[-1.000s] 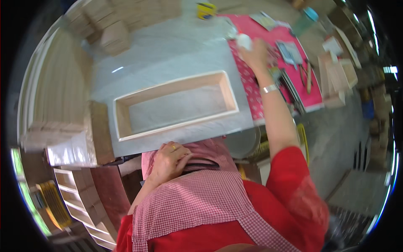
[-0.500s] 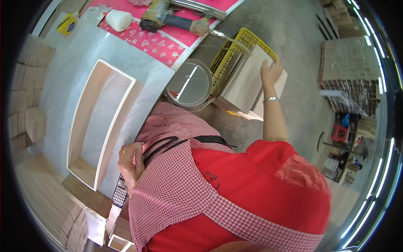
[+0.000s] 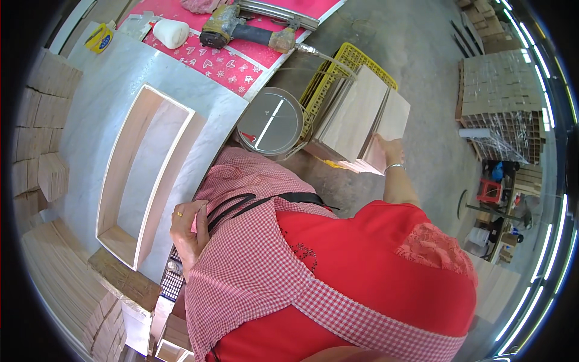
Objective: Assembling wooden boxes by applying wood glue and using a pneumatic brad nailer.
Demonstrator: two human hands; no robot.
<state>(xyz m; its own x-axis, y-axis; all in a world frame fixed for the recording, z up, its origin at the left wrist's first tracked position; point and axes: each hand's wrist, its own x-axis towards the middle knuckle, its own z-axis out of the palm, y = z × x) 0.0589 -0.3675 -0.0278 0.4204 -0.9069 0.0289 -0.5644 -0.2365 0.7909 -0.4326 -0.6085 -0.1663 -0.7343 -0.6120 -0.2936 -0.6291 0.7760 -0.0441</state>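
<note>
My right hand (image 3: 391, 152), with a bracelet at the wrist, is at the near end of the stacked thin wooden boards (image 3: 356, 108). Its fingers close on the edge of the outer board (image 3: 393, 116), partly hidden by it. The boards stand in a yellow plastic crate (image 3: 351, 55). By the table edge, my left hand (image 3: 188, 230), wearing a ring, is curled against my checked apron; what its fingers hold, if anything, is hidden. Beside it, an open rectangular wooden frame (image 3: 154, 181) stands on the pale table (image 3: 78, 151).
A nail gun (image 3: 244, 30) with a hose lies on the pink cloth (image 3: 211, 63), near a white bottle (image 3: 170, 33) and yellow tape (image 3: 99, 38). A round grey-topped stool (image 3: 270, 120) stands between table and crate. Stacked wood (image 3: 54, 259) lines the left; a wrapped pallet (image 3: 503, 90) stands right.
My right hand has moved from the far upper side of the boards down to their near end. My left hand stays by the apron, and the frame has not moved.
</note>
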